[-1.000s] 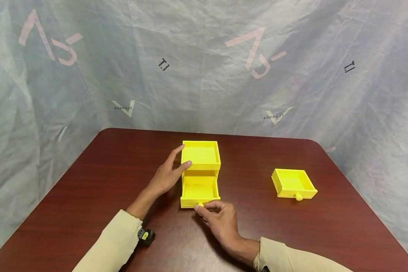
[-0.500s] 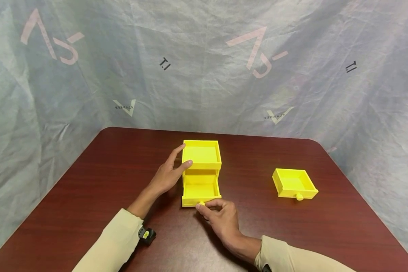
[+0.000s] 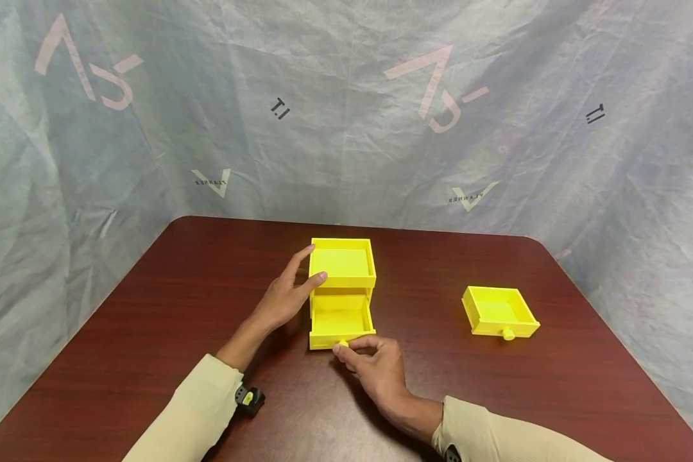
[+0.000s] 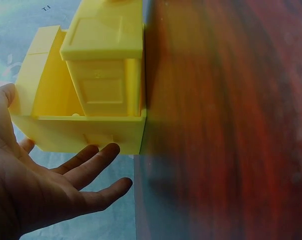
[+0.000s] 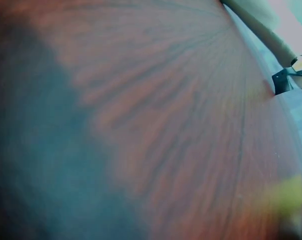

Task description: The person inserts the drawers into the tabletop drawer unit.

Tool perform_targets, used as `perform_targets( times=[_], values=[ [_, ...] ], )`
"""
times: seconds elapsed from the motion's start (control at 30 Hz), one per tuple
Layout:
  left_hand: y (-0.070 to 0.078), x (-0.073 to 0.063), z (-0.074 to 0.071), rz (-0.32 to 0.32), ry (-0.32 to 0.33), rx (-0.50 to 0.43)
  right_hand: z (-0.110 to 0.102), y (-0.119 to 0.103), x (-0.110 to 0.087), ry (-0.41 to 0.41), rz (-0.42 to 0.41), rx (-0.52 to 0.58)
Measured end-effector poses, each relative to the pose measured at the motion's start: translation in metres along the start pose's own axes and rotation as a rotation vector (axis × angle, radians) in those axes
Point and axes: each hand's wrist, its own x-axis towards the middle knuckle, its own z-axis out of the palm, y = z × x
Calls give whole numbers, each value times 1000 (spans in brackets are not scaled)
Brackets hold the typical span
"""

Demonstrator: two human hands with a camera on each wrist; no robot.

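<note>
A small yellow cabinet (image 3: 352,282) with a shallow tray-like top stands on the table. Its lower drawer (image 3: 317,342) is pulled well out towards the person, with nothing visible inside. My right hand (image 3: 381,375) pinches the drawer's round knob (image 3: 343,344) between thumb and forefinger. At the cabinet's left side, my left hand (image 3: 283,298) rests with its thumb by the front top edge and its forefinger near the back corner. In the left wrist view the left hand (image 4: 35,195) has its fingers fairly straight and spread along the cabinet wall (image 4: 60,135). The right wrist view barely shows the work.
A second yellow drawer (image 3: 479,327) with a round knob lies apart on the right side of the dark red-brown table (image 3: 554,385). A black wrist device (image 3: 250,402) sits by the left sleeve. Grey printed sheeting (image 3: 346,128) hangs behind the table.
The lower drawer has slid slightly further into the cabinet, with my right hand still pinching its knob. My left hand stays where it was on the cabinet. The loose drawer has not moved.
</note>
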Motion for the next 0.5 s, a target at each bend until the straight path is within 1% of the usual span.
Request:
perform_targets(
  times=[0.2, 0.5],
  values=[
    [-1, 1, 0, 3, -3, 3, 1, -1, 2, 17, 10, 0],
    [-1, 0, -1, 3, -1, -3, 4, -1, 3, 65, -42, 15]
  ],
)
